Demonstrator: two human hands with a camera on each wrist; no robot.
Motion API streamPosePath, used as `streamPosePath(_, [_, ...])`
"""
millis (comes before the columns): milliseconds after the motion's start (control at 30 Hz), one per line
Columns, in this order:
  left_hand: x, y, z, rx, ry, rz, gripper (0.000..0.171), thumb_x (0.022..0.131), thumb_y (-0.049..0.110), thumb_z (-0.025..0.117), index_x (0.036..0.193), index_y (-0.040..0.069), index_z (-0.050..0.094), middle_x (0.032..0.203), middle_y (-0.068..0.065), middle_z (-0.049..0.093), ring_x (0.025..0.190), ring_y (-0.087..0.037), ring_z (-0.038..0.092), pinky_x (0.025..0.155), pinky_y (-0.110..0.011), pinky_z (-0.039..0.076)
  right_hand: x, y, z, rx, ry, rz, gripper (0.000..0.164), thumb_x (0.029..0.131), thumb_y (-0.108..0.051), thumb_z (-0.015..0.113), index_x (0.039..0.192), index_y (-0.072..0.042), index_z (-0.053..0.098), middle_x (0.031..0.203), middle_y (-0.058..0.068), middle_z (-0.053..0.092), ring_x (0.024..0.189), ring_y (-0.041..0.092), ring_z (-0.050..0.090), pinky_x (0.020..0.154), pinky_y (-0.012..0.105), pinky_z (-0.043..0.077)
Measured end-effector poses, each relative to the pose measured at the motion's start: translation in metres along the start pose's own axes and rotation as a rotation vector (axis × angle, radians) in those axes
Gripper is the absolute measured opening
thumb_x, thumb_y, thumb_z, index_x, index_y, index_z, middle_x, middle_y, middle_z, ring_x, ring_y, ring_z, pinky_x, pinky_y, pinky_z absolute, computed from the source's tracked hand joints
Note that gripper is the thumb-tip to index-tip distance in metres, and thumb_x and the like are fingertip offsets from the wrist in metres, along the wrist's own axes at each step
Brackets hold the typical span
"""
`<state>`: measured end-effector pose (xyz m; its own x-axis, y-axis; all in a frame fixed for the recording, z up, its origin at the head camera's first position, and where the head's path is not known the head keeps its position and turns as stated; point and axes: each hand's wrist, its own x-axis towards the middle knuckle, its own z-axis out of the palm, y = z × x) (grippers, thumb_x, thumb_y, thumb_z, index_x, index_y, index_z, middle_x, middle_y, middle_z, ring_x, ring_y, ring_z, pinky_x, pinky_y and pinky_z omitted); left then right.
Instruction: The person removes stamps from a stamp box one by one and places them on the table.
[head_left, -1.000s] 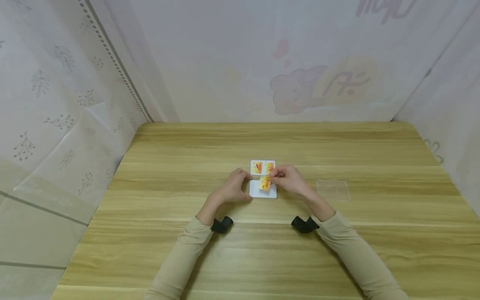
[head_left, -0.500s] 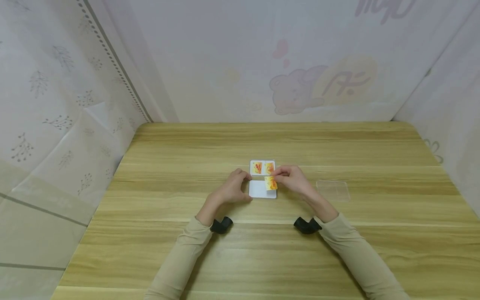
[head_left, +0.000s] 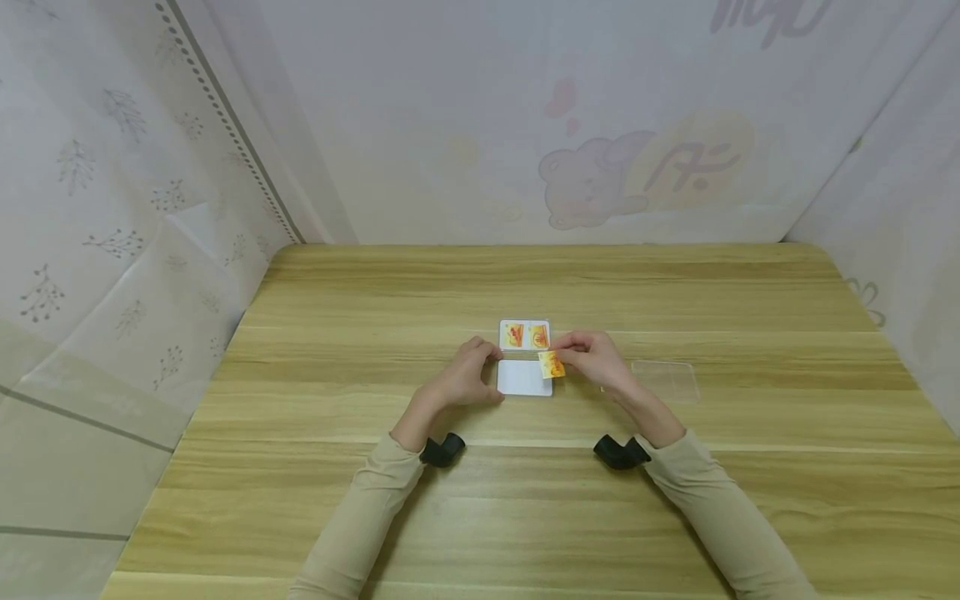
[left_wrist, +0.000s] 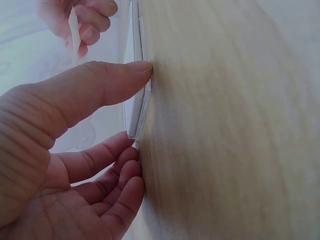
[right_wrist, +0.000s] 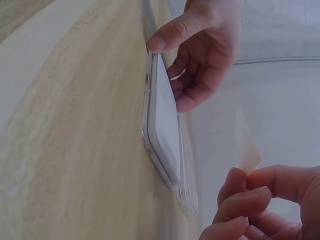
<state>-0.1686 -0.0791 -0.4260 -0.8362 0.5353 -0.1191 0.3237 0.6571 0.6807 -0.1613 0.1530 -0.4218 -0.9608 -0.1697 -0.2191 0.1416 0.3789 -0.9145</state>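
Observation:
My right hand [head_left: 592, 360] pinches a small, thin yellow-and-orange printed paper piece [head_left: 552, 365] between thumb and forefinger, above the right end of a white rectangular block [head_left: 517, 378]. In the right wrist view the paper piece [right_wrist: 246, 145] stands edge-up, slightly bent. The white block [right_wrist: 165, 120] sits in a shallow clear plastic tray [right_wrist: 145, 125]. My left hand [head_left: 465, 375] holds the tray's left end, thumb [left_wrist: 135, 70] on the near edge and fingertips at the far corner. Just behind lies a second white card [head_left: 524, 325], bearing two yellow-and-orange pictures.
A clear plastic lid or tray [head_left: 666, 382] lies flat on the wooden table [head_left: 480, 517], to the right of my right hand. Black curved pieces [head_left: 444, 450] are worn at both wrists. Patterned curtains [head_left: 420, 125] hang behind and beside the table.
My right hand has moved a little to the right, carrying the paper piece from over the white block's middle to its right end. The left hand stays put.

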Motion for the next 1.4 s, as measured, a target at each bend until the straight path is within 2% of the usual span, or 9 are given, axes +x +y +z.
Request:
streamPosePath(200, [0.0,0.0,-0.001,-0.005,-0.003,0.0,0.052,0.067,0.005,0.081,0.111,-0.005,0.055,0.111,-0.014,0.049,0.106,-0.027,0.044,0.096,-0.038,0.039,0.0,0.005,-0.005,0.017,-0.002,-0.005,0.021,0.091,-0.005,0.057,0.105,0.008,0.063,0.096,0.013,0.064,0.081,0.014,0.056,0.072,0.026,0.049])
streamPosePath(467, [0.0,0.001,-0.001,0.002,-0.004,0.0,0.052,0.067,0.005,0.081,0.111,-0.005,0.054,0.111,-0.014,0.049,0.107,-0.027,0.044,0.096,-0.039,0.039,-0.002,0.007,-0.011,0.002,-0.004,-0.012,0.022,0.091,-0.008,0.057,0.106,0.008,0.063,0.089,0.009,0.064,0.077,0.016,0.052,0.064,0.024,0.045])
streamPosePath(967, [-0.001,0.001,-0.002,0.003,-0.002,0.008,0.053,0.067,0.006,0.081,0.111,-0.005,0.055,0.11,-0.014,0.049,0.106,-0.027,0.045,0.095,-0.038,0.039,-0.003,0.014,-0.017,0.016,-0.004,-0.031,0.023,0.091,-0.006,0.057,0.106,0.01,0.062,0.088,0.008,0.066,0.076,0.012,0.055,0.066,0.023,0.048])
streamPosePath(1400, [0.0,0.0,-0.001,0.005,-0.02,-0.002,0.053,0.068,0.006,0.081,0.113,-0.005,0.054,0.112,-0.015,0.049,0.107,-0.027,0.045,0.096,-0.037,0.039,-0.005,0.02,-0.021,-0.031,0.02,-0.03,0.019,0.09,-0.004,0.057,0.102,0.01,0.063,0.078,0.006,0.061,0.07,0.014,0.05,0.059,0.021,0.044])
